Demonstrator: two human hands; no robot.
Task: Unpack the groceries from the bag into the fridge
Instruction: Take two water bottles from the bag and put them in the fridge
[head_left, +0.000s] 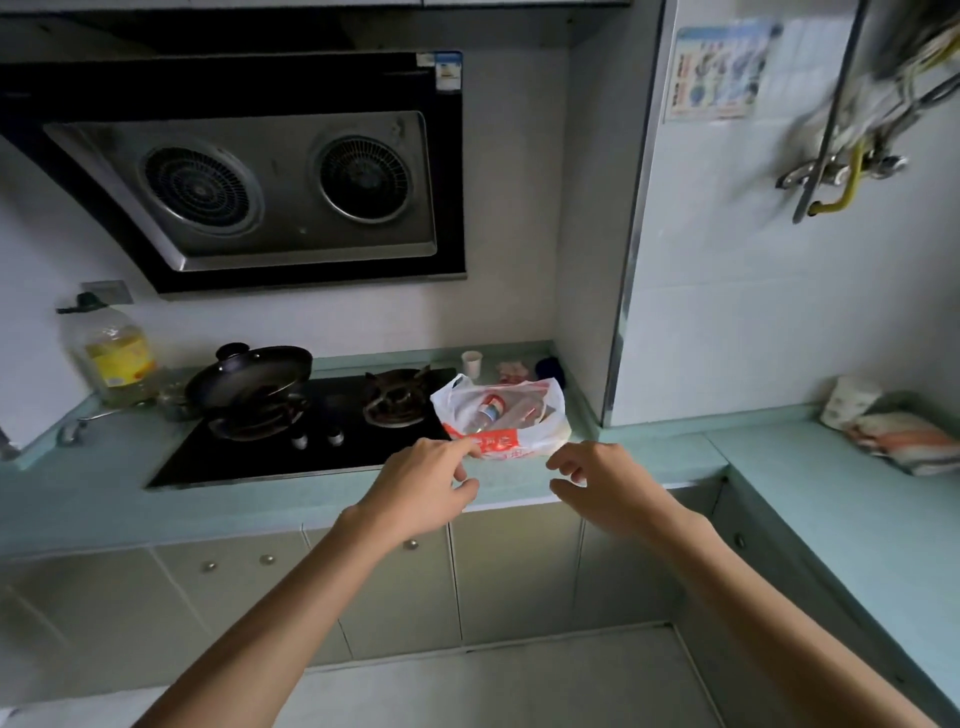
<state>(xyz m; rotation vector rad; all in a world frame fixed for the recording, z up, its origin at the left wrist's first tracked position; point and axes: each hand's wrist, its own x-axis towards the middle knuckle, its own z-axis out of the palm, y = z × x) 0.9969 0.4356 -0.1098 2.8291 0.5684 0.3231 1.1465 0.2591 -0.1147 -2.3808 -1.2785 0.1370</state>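
A thin white plastic grocery bag with red print (501, 415) lies on the pale green kitchen surface (260, 509), just to the right of the black glass gas stove (291, 447) and close to the corner of the wall. Through the plastic, a clear bottle with a red and white label (491, 410) shows, lying on its side.

The left hand (421, 488) reaches forward with its fingers (467, 446) loose and spread. The forefinger tip is at the bag's red lower edge and grips nothing. The right hand (608, 483) hovers near the bag's right lower corner, apart from it, with its fingers lightly curled and empty.

A dark lidded frying pan (249, 376) sits on the left burner. A large yellow oil bottle (117, 358) stands beside the stove, and a small white cup (471, 362) stands behind the bag.
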